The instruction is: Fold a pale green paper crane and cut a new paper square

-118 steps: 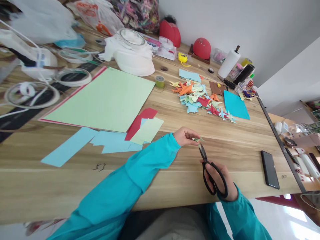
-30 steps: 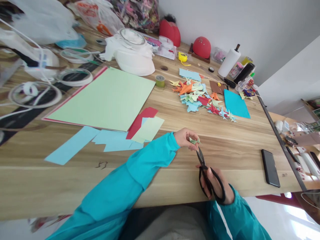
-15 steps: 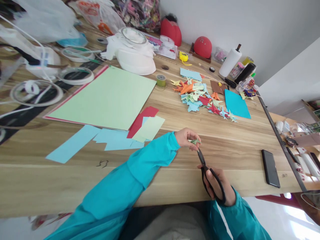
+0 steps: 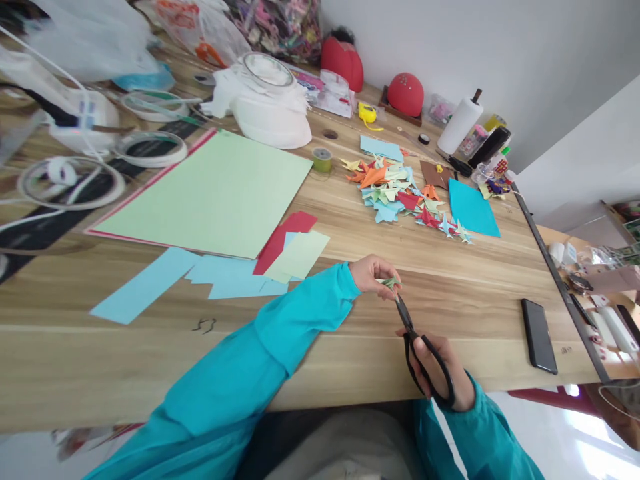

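Note:
My left hand [image 4: 374, 274] pinches a small folded piece of green paper [image 4: 388, 283] above the wooden table. Black-handled scissors [image 4: 409, 325] are gripped in my right hand [image 4: 443, 370], with my fingers in the handle loops. Their blade tips point up at the paper and meet its lower edge; whether they cut into it I cannot tell. Beyond my hands lies a pile of folded paper stars [image 4: 387, 187] in orange, red, green and blue. Left of my left hand are cut pieces of light green paper [image 4: 305, 253], red paper [image 4: 273, 250] and blue paper [image 4: 145, 287].
Large green sheets [image 4: 215, 193] lie at the left. Behind them are a white cloth bundle [image 4: 273, 113], cables [image 4: 70, 187] and plastic bags [image 4: 90, 47]. A thread spool [image 4: 321, 159] and a yellow tape measure [image 4: 367, 113] stand mid-table. A phone [image 4: 539, 335] rests near the right edge.
The scissors and my right hand have shifted very slightly to the right. My left hand keeps its pinch on the green paper in nearly the same place.

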Tool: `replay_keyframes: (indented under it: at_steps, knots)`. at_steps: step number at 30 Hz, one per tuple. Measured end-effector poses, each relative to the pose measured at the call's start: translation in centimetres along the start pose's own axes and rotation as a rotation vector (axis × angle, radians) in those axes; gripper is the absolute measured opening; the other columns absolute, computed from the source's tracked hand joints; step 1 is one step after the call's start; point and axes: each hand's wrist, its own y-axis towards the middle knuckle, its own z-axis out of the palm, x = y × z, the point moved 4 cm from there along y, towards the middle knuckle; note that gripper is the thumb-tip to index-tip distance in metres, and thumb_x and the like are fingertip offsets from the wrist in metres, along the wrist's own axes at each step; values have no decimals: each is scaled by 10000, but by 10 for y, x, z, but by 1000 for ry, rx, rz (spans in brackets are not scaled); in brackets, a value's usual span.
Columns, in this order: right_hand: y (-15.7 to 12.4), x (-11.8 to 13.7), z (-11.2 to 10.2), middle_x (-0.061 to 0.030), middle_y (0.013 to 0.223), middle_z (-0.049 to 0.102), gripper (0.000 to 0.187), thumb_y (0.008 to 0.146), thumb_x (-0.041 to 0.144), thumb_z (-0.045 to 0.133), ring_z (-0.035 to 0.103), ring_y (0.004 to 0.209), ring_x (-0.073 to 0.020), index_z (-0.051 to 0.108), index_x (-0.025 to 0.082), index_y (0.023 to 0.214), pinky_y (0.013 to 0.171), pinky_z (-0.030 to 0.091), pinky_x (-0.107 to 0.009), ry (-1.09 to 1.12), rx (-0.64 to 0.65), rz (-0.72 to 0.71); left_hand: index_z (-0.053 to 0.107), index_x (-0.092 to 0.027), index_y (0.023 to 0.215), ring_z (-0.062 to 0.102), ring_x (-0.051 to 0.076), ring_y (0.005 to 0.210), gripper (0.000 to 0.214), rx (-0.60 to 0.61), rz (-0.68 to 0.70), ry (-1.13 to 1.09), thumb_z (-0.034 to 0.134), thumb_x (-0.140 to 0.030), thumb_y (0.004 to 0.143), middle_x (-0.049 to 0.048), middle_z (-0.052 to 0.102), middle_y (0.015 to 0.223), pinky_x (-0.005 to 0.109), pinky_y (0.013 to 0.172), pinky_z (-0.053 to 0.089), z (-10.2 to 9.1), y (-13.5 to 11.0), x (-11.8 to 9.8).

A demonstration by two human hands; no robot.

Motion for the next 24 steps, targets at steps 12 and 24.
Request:
replay_keyframes:
  at_steps: [12, 24]
  knots:
    - [-1, -2, 0, 85, 389, 369, 593, 813, 583, 425, 314, 246, -45, 542, 73, 1092, 254, 225, -163, -11, -8, 3, 634, -68, 710, 576, 95, 450, 429, 24, 22, -14, 840, -281, 399, 36, 648, 574, 184, 438, 466, -1, 1, 3]
    - [-1, -2, -2, 84, 377, 369, 583, 814, 580, 429, 301, 247, -42, 536, 79, 1094, 253, 223, -157, -28, -17, 2, 634, -70, 711, 578, 97, 449, 420, 31, 25, -6, 838, -277, 408, 34, 649, 570, 190, 449, 475, -2, 2, 4]
